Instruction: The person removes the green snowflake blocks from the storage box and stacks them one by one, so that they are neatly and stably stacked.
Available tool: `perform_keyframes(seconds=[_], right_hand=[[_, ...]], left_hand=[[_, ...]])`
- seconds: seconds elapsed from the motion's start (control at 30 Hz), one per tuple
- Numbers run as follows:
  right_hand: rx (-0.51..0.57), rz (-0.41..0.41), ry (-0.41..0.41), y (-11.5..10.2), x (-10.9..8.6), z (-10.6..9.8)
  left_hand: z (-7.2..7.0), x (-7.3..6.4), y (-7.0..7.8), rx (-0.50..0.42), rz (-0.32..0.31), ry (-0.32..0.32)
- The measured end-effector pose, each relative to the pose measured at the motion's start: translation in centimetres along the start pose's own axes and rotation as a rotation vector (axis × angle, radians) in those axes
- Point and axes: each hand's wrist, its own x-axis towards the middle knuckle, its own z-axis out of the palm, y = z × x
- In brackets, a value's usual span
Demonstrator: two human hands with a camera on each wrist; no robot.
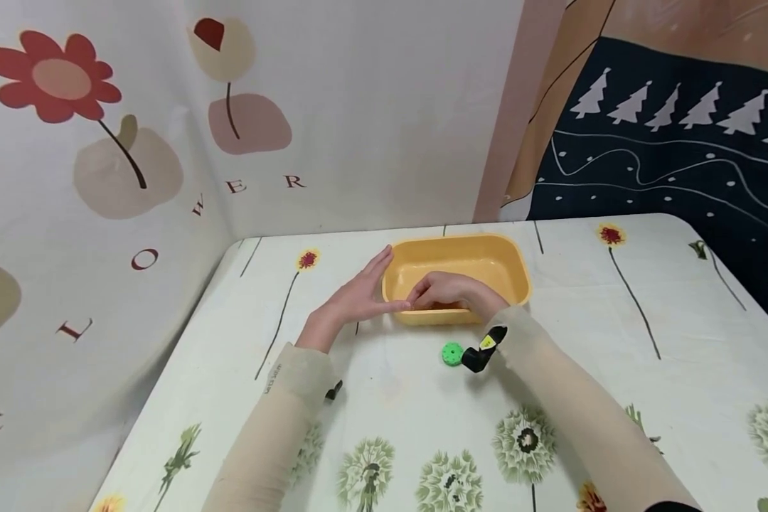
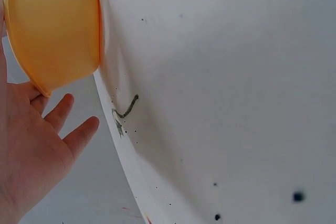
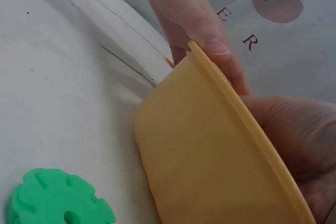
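Note:
A yellow plastic basin stands on the table. My left hand spreads its fingers along the basin's left end, with the thumb against the front left corner of the rim. In the left wrist view, the fingers of that hand look straight and spread. My right hand reaches over the front wall into the basin with bent fingers, near the left thumb. Its fingertips are hidden, so I cannot tell whether they hold anything. A green notched disc with a centre hole lies on the table in front of the basin.
The flower-printed tablecloth covers the table under both forearms. A patterned curtain hangs behind and to the left. Black wrist straps show near both cuffs, the right one close beside the green disc.

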Motion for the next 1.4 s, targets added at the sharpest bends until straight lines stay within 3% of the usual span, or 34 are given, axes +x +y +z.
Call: perform_keyframes(seconds=[0.3, 0.43, 0.7, 0.97, 1.13, 1.4], right_hand=[[-0.026, -0.001, 0.287, -0.2, -2.7, -0.3], [-0.072, -0.049, 0.361, -0.5, -4.6, -0.7], [0.029, -0.135, 0.302, -0.1, -8.3, -0.8], [0.096, -0.148, 0.22, 3.3, -10.5, 1.9], [0.083, -0.134, 0.267, 4.9, -10.5, 3.1], [0.062, -0.139, 0.379, 5.4, -9.9, 4.4]], left_hand=[[0.2, -0.1, 0.2, -0.024, -0.023, -0.008], [0.4, 0.0, 0.2, -0.014, -0.015, -0.008], [0.0, 0.3, 0.1, 0.007, 0.011, 0.006], [0.0, 0.0, -0.1, 0.006, 0.01, -0.004], [0.1, -0.1, -0.1, 0.002, 0.025, -0.009], [0.0, -0.2, -0.2, 0.006, 0.021, -0.002]])
